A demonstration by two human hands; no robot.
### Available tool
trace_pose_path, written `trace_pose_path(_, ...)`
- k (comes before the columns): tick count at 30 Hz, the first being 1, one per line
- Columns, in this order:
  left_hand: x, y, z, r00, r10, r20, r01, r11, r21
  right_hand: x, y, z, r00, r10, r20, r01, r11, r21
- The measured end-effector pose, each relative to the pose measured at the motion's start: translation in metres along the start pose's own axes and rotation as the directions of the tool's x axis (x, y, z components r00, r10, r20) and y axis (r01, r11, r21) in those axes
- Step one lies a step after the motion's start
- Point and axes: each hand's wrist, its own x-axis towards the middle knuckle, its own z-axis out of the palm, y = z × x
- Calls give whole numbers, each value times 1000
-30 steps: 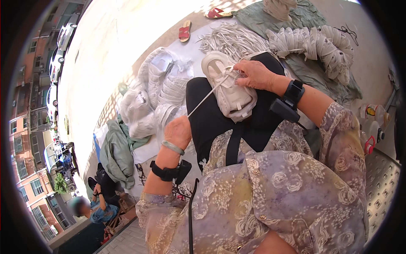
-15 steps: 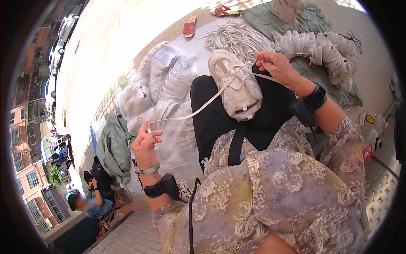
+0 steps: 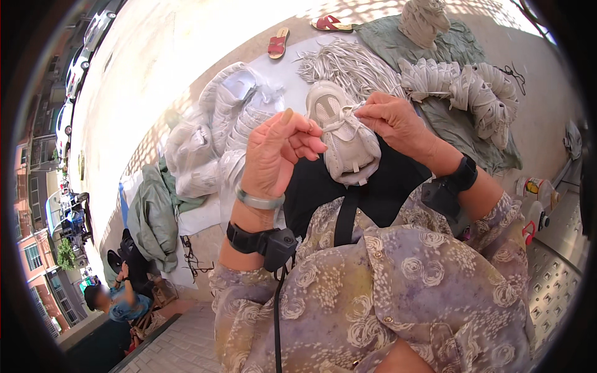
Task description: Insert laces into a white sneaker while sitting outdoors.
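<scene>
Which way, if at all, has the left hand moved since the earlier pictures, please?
Yes: judged against the nearer red sandal, the left hand has moved rightward and up the picture, toward the pale shoe.

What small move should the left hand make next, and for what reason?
Probably bring the left hand slightly inward to the lace on the shoe: the right hand seems to pinch lace on its side, while the left hand hangs half curled nearby, and whether it grips any lace is unclear.
</scene>
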Motion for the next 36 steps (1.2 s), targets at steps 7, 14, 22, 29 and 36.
trace_pose_path(7, 21, -56, 4, 995, -26, -93, 26, 1000, 2, 4, -22, 15, 805, 392, 444, -563, 272, 780)
trace_pose_path(14, 24, -59, 9, 998, -57, 0, 56, 998, 33, 9, -24, 17, 768, 401, 500, -577, 93, 812)
trace_pose_path(22, 24, -58, 10, 997, -71, 8, 71, 997, 24, 9, -21, 22, 810, 386, 442, -530, 160, 833)
trace_pose_path(29, 24, -57, 10, 995, -92, 31, 92, 996, 12, 10, -24, 19, 813, 384, 439, -533, 186, 825)
trace_pose_path(36, 34, -36, 0, 879, 420, 225, -378, 326, 867, 19, -26, 20, 924, 316, 213, -370, 607, 703)
